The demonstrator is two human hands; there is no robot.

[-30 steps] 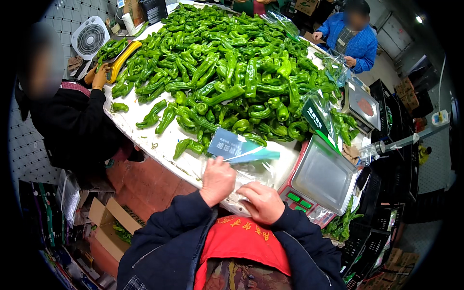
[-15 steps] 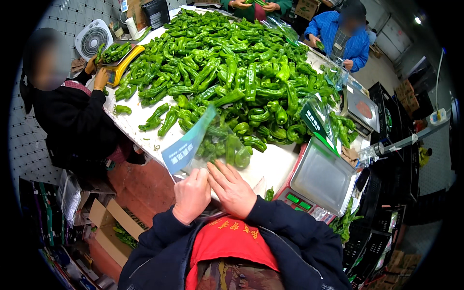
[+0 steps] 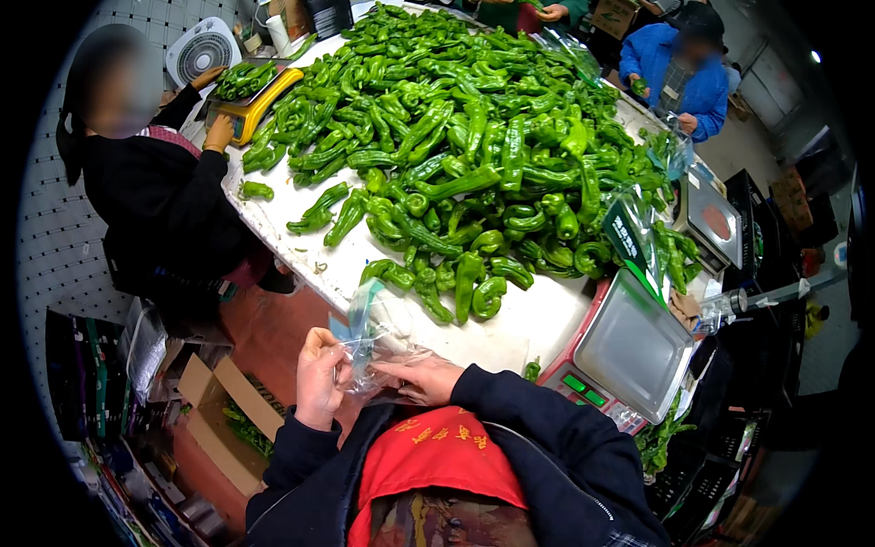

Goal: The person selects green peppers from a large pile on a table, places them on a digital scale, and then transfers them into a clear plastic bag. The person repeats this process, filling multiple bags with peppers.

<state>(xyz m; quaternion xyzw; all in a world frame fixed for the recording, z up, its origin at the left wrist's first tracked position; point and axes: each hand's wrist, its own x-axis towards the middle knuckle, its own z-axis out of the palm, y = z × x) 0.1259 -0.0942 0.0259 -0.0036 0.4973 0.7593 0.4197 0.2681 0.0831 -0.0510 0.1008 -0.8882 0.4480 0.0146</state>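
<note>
Just in front of my body, at the table's near edge, is a clear plastic bag (image 3: 372, 339) with a teal printed band. It is crumpled and looks empty. My left hand (image 3: 321, 376) grips the bag's left side, its fingers curled round the film. My right hand (image 3: 427, 377) pinches the film on the other side, its fingertips partly hidden by folds. Just beyond the bag lie several green peppers (image 3: 467, 283), the near fringe of a large pepper heap (image 3: 437, 137) on the white table (image 3: 547, 314).
A scale (image 3: 629, 333) with a steel pan stands at right, another scale (image 3: 715, 219) behind it. A printed bag (image 3: 629, 232) leans by the heap. At left, a person (image 3: 164, 182) works at a yellow scale (image 3: 246, 118). A carton (image 3: 228, 424) sits on the floor. Another person (image 3: 679, 68) stands far right.
The bag has been drawn back toward me and bunched up, uncovering the peppers behind it. My hands have moved apart, the left one going left and down. The view has shifted slightly.
</note>
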